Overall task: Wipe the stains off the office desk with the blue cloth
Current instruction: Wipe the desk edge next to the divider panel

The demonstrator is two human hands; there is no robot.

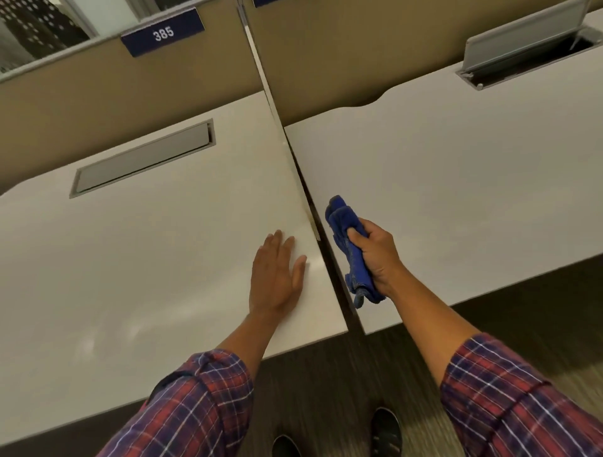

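Head view: divider [261, 65] splits desks [130, 261]; right hand [375, 257] grips blue cloth [349, 241].

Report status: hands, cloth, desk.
Left hand flat on left white desk. Right hand gripping bunched blue cloth over right white desk. Nothing obstructing.

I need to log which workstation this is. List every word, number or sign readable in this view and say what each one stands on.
"385": white digits on the dark blue rectangular plate fixed to the top of the tan partition panel, behind the left white desk.

A second dark blue plate shows at the top edge, cut off by the frame; nothing on it can be read.

No other text is visible, none on the blue cloth.
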